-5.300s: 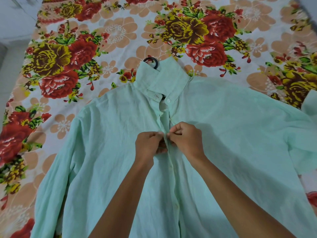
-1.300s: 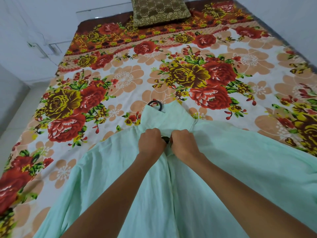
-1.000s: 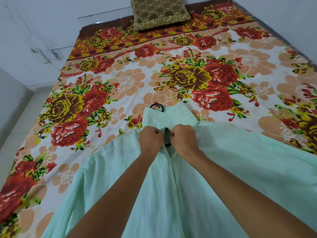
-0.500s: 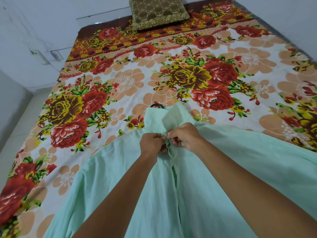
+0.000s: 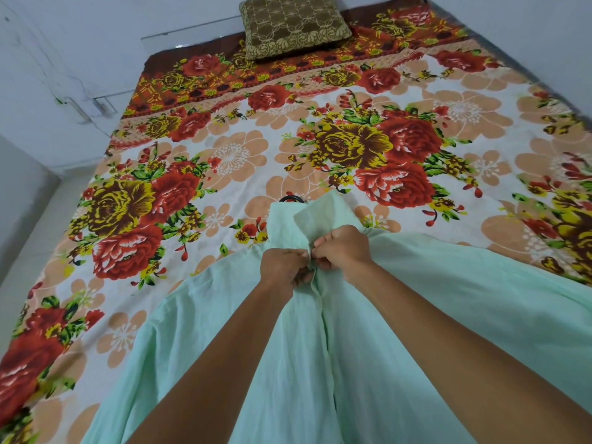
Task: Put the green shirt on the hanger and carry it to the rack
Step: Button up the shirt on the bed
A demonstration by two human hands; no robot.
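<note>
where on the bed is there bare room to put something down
Free: the floral sheet between the cushion and the shirt collar, and the strip left of the green shirt. Crowded: near side, under shirt and both hands.

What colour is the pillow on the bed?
The pillow is brown with a gold pattern, seen in the head view.

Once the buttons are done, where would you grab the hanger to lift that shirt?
Probably by the black hanger hook, the only part of it showing, poking out past the collar of the green shirt. Come from the pillow end and curl fingers through its loop.
</note>
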